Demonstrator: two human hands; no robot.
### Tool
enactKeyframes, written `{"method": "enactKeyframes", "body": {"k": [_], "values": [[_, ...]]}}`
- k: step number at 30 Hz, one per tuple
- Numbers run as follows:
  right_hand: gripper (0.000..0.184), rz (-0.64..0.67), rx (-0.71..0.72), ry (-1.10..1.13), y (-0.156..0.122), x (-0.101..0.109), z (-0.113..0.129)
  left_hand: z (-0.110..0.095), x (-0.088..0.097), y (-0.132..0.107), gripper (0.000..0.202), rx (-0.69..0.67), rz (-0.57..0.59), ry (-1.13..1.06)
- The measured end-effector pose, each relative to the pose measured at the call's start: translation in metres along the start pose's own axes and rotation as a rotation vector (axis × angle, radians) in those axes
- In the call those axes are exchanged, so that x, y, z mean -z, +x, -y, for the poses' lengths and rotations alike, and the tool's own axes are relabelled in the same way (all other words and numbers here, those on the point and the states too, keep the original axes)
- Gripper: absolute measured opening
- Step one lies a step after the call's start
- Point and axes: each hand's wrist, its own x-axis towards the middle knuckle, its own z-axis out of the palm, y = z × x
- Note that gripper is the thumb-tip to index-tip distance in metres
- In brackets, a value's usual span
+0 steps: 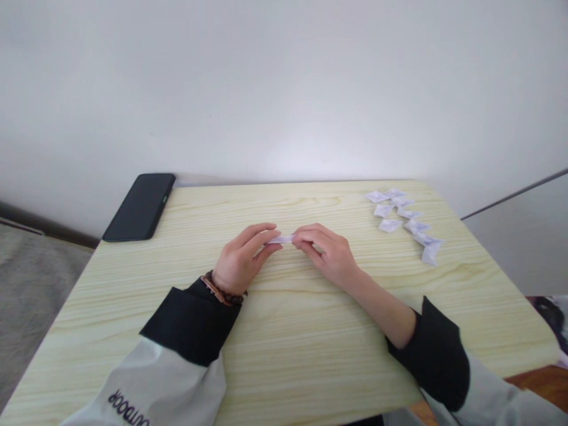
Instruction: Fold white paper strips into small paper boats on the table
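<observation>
A small white folded paper (281,239) is held level just over the middle of the table. My left hand (244,253) pinches its left end between thumb and fingers. At the right end, my right hand (326,251) grips the paper with the fingertips and thumb. Only the short middle stretch of the paper shows between the hands; the fingers cover both ends. Several small white folded paper boats (390,225) lie in a loose cluster on the table's right side, apart from my hands.
The pale wood-grain table (302,349) stands against a white wall (284,89). A black smartphone (141,207) lies at its back left corner. Grey floor (39,284) shows past the left edge.
</observation>
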Motion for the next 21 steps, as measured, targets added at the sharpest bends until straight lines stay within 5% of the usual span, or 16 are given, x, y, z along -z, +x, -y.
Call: {"method": "enactKeyframes", "body": {"k": [7, 17, 21], "values": [[0.011, -0.117, -0.132, 0.001, -0.003, -0.005, -0.002, -0.002, 0.002, 0.003, 0.011, -0.007, 0.071, -0.057], [0.008, -0.084, -0.127, 0.012, -0.002, -0.004, 0.002, -0.017, 0.007, 0.007, 0.019, 0.291, 0.212, -0.303], [0.021, -0.088, -0.168, 0.070, -0.003, -0.006, 0.001, -0.017, 0.007, 0.008, 0.023, 0.405, 0.236, -0.320]]}}
